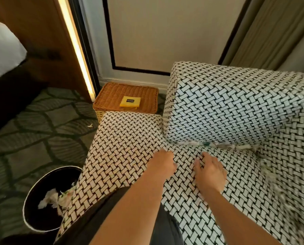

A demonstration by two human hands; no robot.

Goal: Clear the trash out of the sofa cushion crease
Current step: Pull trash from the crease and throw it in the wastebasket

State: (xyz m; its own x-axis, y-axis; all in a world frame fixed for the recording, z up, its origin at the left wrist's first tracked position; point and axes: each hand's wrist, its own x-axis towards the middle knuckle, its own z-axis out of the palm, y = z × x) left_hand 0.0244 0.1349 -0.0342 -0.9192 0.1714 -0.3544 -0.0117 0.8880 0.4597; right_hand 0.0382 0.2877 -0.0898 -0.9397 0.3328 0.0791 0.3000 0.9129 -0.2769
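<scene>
Sofa (227,106) first. How much of the frame does it take?

Most of the right and centre. It has a black-and-white woven cover, with a blocky back cushion (236,96) sitting above the seat cushion (130,144).

What comes next in size?

The round black bin (45,179) on the carpet at lower left, just beside the seat's corner, with crumpled paper (48,198) inside. Then the wicker basket (112,96) against the wall, centre frame, touching the back of the seat.

And the hands?

Both are low in the centre, over the seat. The left hand (162,162) has its fingers curled under and out of sight — I cannot tell whether it holds anything. The right hand (209,172) lies flat on the fabric, fingers spread and relaxed, holding nothing.

Where's the trash?

The trash (223,145) is wedged in the crease where the back cushion meets the seat, just above the right hand — a line of white scraps with one green bit, partly blurred.

Anything smaller?

A yellow packet (129,101) lies on the basket, and a pale scrap (90,125) is on the carpet at centre left.
</scene>
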